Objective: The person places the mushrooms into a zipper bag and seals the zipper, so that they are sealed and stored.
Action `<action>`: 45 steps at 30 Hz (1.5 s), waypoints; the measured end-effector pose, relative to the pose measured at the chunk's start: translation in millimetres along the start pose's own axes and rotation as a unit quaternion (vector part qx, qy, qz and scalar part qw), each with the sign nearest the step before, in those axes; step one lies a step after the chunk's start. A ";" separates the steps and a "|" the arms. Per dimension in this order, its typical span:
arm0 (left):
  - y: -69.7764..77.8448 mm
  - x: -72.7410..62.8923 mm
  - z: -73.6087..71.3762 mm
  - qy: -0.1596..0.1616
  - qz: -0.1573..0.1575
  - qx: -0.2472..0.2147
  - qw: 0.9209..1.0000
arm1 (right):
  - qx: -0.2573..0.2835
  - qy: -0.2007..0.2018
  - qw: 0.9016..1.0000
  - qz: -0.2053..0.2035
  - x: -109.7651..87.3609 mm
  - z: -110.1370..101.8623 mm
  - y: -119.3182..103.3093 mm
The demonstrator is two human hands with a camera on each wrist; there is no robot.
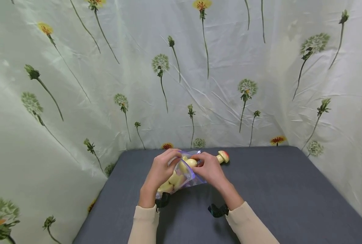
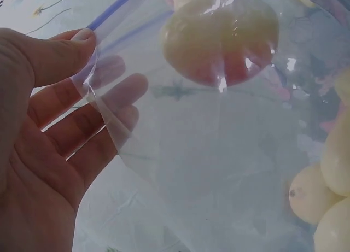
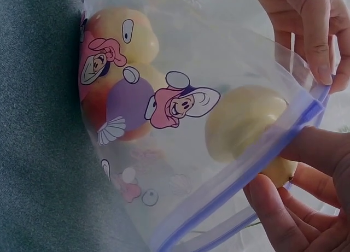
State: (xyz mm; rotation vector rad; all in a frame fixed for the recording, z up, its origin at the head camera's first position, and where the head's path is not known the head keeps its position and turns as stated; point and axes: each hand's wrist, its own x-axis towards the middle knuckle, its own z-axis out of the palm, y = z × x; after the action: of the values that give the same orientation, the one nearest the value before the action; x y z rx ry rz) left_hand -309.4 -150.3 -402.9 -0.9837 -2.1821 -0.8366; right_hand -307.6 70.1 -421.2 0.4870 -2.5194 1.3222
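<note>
- Clear plastic zip bag [image 3: 164,208] with violet seal strips and cartoon prints: over our dark grey tabletop [image 1: 275,189], mouth parted between our hands.
- Our left hand [image 1: 164,167] pinches the seal's edge, its other fingers nearly straight.
- Our right hand [image 1: 209,166] curls thumb and fingers round the stem of a glossy yellow-and-red mushroom [image 3: 246,121] at the mouth.
- We see more yellow mushrooms [image 1: 173,179] inside; one red-capped mushroom [image 1: 223,157] lies just beyond our right hand.
</note>
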 end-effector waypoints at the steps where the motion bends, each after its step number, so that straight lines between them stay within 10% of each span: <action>1: -0.3 0.3 -0.5 -0.002 0.003 0.005 1.000 | -0.001 -0.001 1.000 -0.003 1.1 0.9 0.1; 22: 5.2 2.2 -3.0 -0.019 0.025 0.033 0.999 | -0.037 -0.021 0.999 -0.010 8.1 16.6 6.2; 32: 5.4 2.3 -6.3 -0.008 0.016 0.026 1.000 | 0.079 -0.115 0.990 0.015 6.3 19.1 5.9; 45: 1.9 0.0 -6.3 -0.009 0.016 0.041 0.999 | 0.063 -0.105 0.992 -0.005 -1.3 3.4 6.3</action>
State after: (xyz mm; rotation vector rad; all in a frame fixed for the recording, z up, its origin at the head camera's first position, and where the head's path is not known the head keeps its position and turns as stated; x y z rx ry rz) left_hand -306.3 -154.0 -398.4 -0.9861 -2.1917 -0.7215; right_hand -309.2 70.8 -428.3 0.6981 -2.6033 1.5062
